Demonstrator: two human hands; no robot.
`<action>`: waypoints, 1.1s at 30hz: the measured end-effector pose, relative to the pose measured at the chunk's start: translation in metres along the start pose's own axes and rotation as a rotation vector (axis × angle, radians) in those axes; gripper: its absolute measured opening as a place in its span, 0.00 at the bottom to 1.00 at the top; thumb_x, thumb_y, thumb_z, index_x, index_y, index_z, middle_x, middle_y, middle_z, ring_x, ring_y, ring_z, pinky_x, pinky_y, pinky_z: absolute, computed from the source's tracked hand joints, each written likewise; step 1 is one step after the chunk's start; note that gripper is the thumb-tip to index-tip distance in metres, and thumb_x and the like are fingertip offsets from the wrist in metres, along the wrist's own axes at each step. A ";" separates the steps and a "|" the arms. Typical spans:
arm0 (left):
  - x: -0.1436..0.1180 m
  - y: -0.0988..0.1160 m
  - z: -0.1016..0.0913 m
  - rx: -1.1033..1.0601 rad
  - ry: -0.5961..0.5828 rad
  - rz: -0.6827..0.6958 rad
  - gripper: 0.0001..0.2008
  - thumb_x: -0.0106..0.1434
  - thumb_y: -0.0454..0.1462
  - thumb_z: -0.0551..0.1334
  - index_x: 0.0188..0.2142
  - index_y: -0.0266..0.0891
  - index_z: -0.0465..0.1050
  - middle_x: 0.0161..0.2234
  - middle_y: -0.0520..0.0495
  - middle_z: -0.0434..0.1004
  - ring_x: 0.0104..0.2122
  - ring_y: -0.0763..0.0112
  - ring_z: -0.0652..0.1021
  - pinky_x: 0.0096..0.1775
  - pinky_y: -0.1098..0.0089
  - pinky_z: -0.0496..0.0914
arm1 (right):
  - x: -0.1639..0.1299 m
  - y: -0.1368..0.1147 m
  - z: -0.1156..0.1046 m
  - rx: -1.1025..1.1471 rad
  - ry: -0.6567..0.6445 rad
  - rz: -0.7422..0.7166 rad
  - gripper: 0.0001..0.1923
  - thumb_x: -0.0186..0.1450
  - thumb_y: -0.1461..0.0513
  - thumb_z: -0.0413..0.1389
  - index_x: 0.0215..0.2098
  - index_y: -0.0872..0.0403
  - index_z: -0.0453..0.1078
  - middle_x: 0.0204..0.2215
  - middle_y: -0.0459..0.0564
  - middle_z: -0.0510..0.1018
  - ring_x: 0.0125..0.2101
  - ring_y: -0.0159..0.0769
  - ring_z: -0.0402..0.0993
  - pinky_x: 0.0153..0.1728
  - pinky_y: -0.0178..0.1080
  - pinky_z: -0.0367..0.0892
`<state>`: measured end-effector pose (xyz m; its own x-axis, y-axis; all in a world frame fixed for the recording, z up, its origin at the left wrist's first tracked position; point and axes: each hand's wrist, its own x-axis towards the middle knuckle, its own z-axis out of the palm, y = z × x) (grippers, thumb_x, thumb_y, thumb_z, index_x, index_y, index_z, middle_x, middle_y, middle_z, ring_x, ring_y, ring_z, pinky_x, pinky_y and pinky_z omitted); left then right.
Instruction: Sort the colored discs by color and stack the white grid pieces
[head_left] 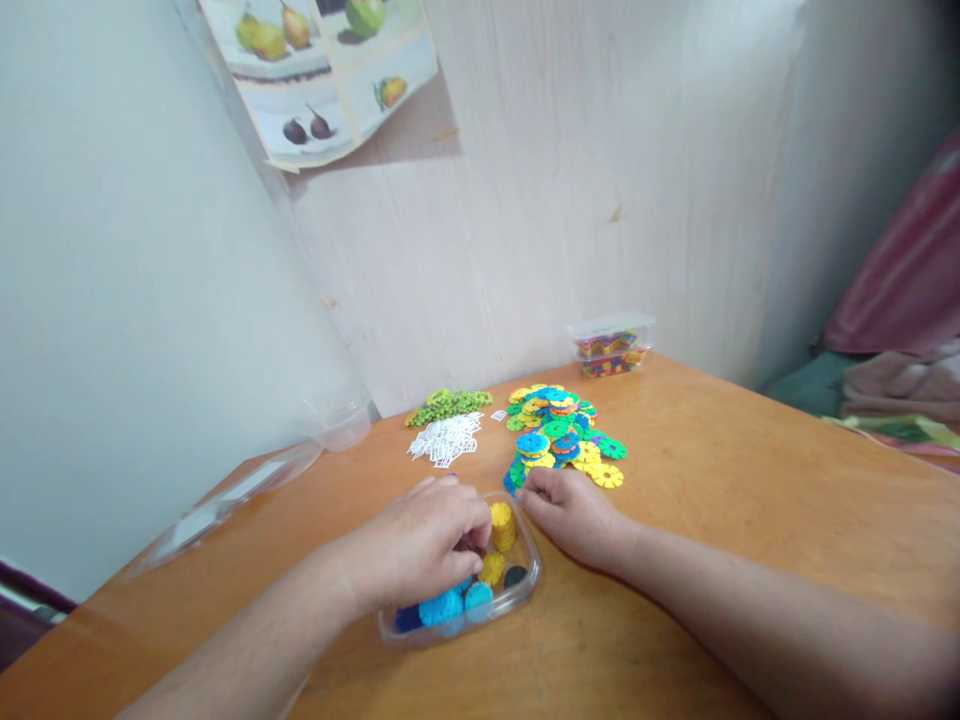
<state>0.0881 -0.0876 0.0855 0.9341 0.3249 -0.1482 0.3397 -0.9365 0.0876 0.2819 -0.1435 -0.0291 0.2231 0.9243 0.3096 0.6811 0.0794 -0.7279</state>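
A clear plastic box lies on the wooden table and holds stacks of blue and yellow toy discs. My left hand rests over the box, its fingers closed around discs beside a yellow stack. My right hand is curled at the box's far right corner, at the near edge of a loose pile of coloured discs. Whether it grips a disc is hidden by the fingers.
Small white pieces and green pieces lie behind the box. A closed clear box of coloured parts stands by the wall. A clear lid and an empty clear tub sit at the left. Cloth lies at far right.
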 end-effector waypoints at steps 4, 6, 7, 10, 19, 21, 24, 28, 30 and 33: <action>-0.001 -0.003 0.001 -0.003 -0.007 0.046 0.09 0.55 0.30 0.59 0.31 0.44 0.76 0.32 0.50 0.74 0.36 0.68 0.72 0.38 0.69 0.64 | 0.000 0.000 -0.001 0.004 -0.011 -0.005 0.11 0.62 0.59 0.49 0.22 0.53 0.60 0.19 0.41 0.66 0.23 0.29 0.61 0.25 0.32 0.53; -0.002 -0.005 -0.003 -0.016 0.015 0.050 0.10 0.57 0.31 0.59 0.32 0.45 0.77 0.32 0.50 0.75 0.36 0.68 0.73 0.39 0.68 0.64 | 0.000 -0.001 -0.002 0.004 -0.016 -0.001 0.12 0.62 0.59 0.49 0.22 0.53 0.60 0.19 0.41 0.67 0.23 0.29 0.61 0.25 0.32 0.53; -0.003 -0.008 -0.007 -0.023 0.040 0.042 0.10 0.58 0.32 0.58 0.33 0.45 0.77 0.32 0.50 0.76 0.36 0.68 0.73 0.39 0.68 0.64 | 0.000 -0.001 -0.002 0.002 -0.021 0.003 0.12 0.62 0.59 0.49 0.22 0.53 0.60 0.19 0.42 0.67 0.23 0.29 0.62 0.25 0.32 0.53; -0.007 -0.024 -0.021 -0.053 0.156 -0.044 0.10 0.61 0.35 0.56 0.35 0.43 0.76 0.34 0.50 0.77 0.37 0.68 0.74 0.39 0.69 0.65 | 0.000 -0.002 -0.004 -0.004 -0.049 0.017 0.12 0.62 0.59 0.49 0.22 0.53 0.60 0.19 0.42 0.67 0.23 0.30 0.62 0.24 0.32 0.53; -0.005 -0.115 0.007 -0.200 0.202 -0.397 0.12 0.56 0.41 0.59 0.37 0.39 0.75 0.33 0.49 0.78 0.33 0.67 0.75 0.34 0.71 0.65 | -0.001 0.003 -0.001 -0.005 -0.049 0.002 0.11 0.63 0.59 0.49 0.23 0.53 0.61 0.20 0.42 0.67 0.23 0.30 0.63 0.24 0.32 0.52; -0.001 -0.127 0.022 -0.244 0.202 -0.392 0.13 0.55 0.43 0.60 0.36 0.38 0.75 0.33 0.49 0.78 0.33 0.67 0.75 0.34 0.71 0.65 | -0.001 0.003 0.000 -0.005 -0.051 0.002 0.11 0.63 0.59 0.49 0.23 0.53 0.61 0.20 0.42 0.67 0.23 0.29 0.63 0.24 0.32 0.52; 0.005 -0.141 0.040 -0.286 0.211 -0.363 0.15 0.52 0.45 0.63 0.35 0.38 0.75 0.32 0.48 0.78 0.33 0.66 0.75 0.34 0.71 0.66 | -0.001 0.003 0.000 -0.003 -0.051 0.003 0.11 0.63 0.59 0.49 0.23 0.53 0.61 0.20 0.42 0.68 0.23 0.29 0.62 0.24 0.32 0.51; 0.014 -0.152 0.051 -0.319 0.209 -0.329 0.17 0.51 0.47 0.64 0.35 0.38 0.75 0.31 0.48 0.77 0.33 0.65 0.75 0.34 0.70 0.66 | 0.000 0.002 -0.001 -0.006 -0.050 -0.001 0.11 0.63 0.59 0.49 0.23 0.53 0.60 0.20 0.42 0.67 0.23 0.29 0.62 0.24 0.32 0.51; 0.017 -0.156 0.053 -0.327 0.194 -0.320 0.17 0.51 0.48 0.64 0.35 0.38 0.75 0.30 0.48 0.76 0.32 0.66 0.75 0.34 0.70 0.66 | 0.000 0.002 -0.001 -0.012 -0.048 -0.001 0.11 0.62 0.60 0.49 0.22 0.53 0.60 0.20 0.42 0.68 0.23 0.29 0.63 0.24 0.32 0.51; 0.021 -0.159 0.055 -0.334 0.175 -0.329 0.17 0.51 0.48 0.64 0.33 0.38 0.75 0.28 0.49 0.76 0.31 0.67 0.74 0.32 0.71 0.65 | 0.000 0.003 -0.001 -0.012 -0.046 0.000 0.11 0.62 0.60 0.49 0.23 0.53 0.61 0.20 0.42 0.68 0.23 0.30 0.63 0.24 0.32 0.52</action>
<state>0.0473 0.0608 0.0145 0.7664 0.6399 -0.0556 0.6091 -0.6966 0.3790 0.2844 -0.1436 -0.0307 0.1914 0.9405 0.2807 0.6890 0.0749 -0.7209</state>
